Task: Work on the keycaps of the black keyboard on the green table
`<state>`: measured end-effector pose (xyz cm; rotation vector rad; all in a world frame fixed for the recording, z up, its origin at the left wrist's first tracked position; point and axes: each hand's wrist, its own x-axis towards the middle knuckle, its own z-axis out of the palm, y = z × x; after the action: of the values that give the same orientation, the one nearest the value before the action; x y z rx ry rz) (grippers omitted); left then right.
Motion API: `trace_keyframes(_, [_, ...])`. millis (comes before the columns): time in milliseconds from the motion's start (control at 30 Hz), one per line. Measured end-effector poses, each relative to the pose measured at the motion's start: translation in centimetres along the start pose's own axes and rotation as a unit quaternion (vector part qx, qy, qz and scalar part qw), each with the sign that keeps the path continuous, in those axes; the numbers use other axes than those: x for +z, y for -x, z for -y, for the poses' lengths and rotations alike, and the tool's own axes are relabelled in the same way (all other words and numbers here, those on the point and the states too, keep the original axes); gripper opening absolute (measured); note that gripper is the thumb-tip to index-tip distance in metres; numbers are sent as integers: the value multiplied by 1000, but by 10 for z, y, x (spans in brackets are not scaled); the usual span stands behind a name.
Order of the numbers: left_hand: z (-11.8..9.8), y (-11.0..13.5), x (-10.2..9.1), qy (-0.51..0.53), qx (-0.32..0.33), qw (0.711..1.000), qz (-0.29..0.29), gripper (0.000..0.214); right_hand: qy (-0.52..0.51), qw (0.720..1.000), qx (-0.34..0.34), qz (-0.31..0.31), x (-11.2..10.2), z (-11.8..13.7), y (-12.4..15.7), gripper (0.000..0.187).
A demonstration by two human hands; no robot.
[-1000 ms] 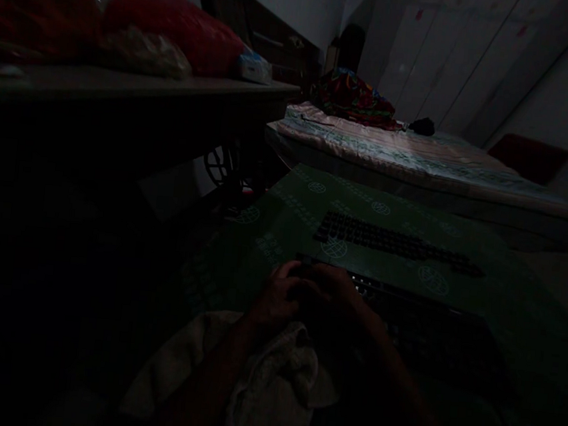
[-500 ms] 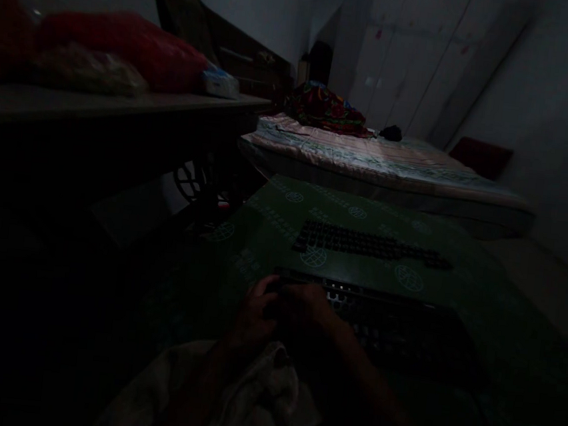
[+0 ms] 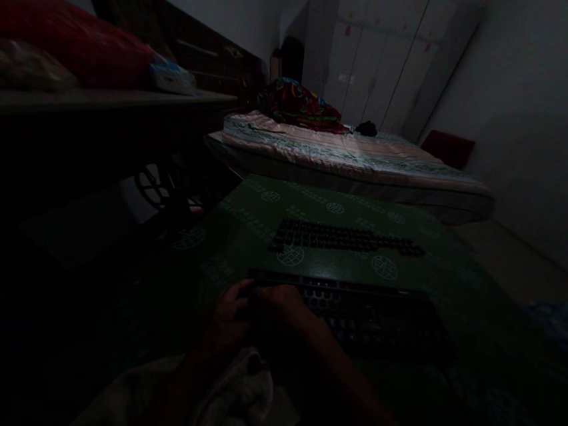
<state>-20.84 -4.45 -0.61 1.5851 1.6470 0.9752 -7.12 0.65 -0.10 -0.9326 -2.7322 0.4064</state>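
A black keyboard lies on a green table printed with white globe marks. Round openings without keycaps show in its left part; dark keys show further right. My left hand is at the keyboard's left end, its fingers bent. Close beside it, my right hand lies over the same end with its fingers curled in. Whatever they grip is lost in the dark. Beyond the keyboard, loose black keycaps lie in rows. A pale cloth lies below my wrists.
A bed with a patterned red blanket stands past the table. On the left, a shelf-like surface holds a red bag and a small blue-white packet. A spoked wheel is underneath. Blue cloth is at right.
The view has turned a little to the right, so everything sits further left. Both hands stay at the keyboard's left end in nearly the same pose.
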Motion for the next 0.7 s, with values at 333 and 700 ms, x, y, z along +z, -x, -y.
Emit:
trace_keyframes(333, [2,1,2,-19,49,998,-32,26,-36,999,6,0,-8,1,5,28])
trace_keyframes(700, [-3,7,4,-66,47,997,-2,27,-186,981,39,-44,-11,3,11,26])
